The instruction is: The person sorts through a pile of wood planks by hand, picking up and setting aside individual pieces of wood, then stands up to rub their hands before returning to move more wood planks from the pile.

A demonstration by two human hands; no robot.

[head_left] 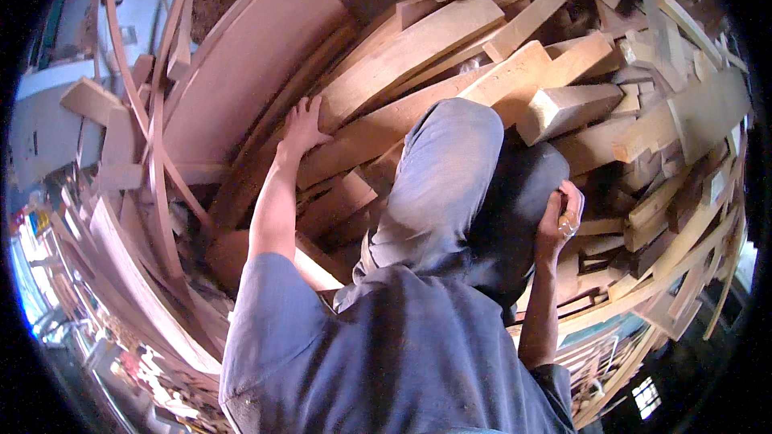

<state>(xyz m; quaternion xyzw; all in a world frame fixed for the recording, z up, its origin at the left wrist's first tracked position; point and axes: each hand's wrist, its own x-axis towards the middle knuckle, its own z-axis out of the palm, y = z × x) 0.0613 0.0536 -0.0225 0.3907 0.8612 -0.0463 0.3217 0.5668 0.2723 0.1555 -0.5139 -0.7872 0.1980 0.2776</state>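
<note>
My left hand (302, 125) lies flat, fingers spread, on a long pale wooden plank (386, 124) in a big heap of boards. My left arm stretches up to it from a grey-blue sleeve. My raised knee (450, 153), in grey trousers, is propped against the heap at the centre. My right hand (562, 215) is pressed against the dark side of that leg, its fingers curled and a ring showing on one. Nothing is visible inside it. A short pale block (567, 108) lies just beyond the knee.
Planks, offcuts and blocks (643, 112) are piled across the right and top. A wide reddish board (249, 64) leans at upper left, with thin bent strips (153, 161) beside it. A pale grey machine (48, 88) stands at far left.
</note>
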